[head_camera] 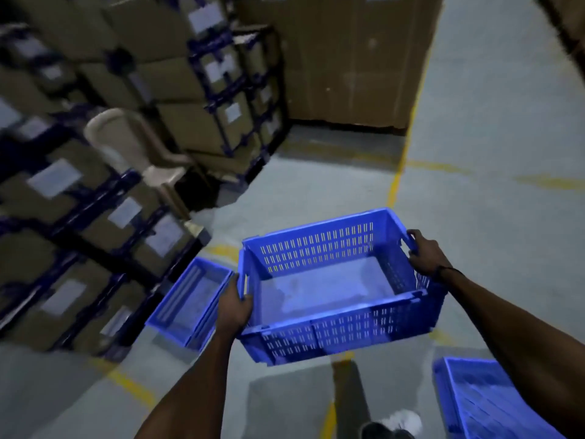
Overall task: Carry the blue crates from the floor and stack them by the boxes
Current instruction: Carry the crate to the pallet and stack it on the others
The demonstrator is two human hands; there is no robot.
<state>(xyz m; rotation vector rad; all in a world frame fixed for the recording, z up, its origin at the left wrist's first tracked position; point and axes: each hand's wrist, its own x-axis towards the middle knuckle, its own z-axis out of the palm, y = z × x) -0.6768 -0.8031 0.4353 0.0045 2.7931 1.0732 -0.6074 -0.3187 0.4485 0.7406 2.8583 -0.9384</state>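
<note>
I hold an empty blue slotted crate [335, 331] off the floor, tilted slightly. My left hand [235, 307] grips its left end and my right hand [424, 251] grips the handle at its right end. Another blue crate [186, 299] rests on the floor just left of the held one, next to the stacked cardboard boxes [95, 217]. Part of one more blue crate [474, 403] lies on the floor at the lower right.
Tall stacks of strapped, labelled boxes fill the left side and back. A beige plastic chair [139, 150] stands between the stacks. A big cardboard wall [348, 58] closes the far end. Yellow lines [399, 172] mark the grey floor; my shoe [389, 426] shows below.
</note>
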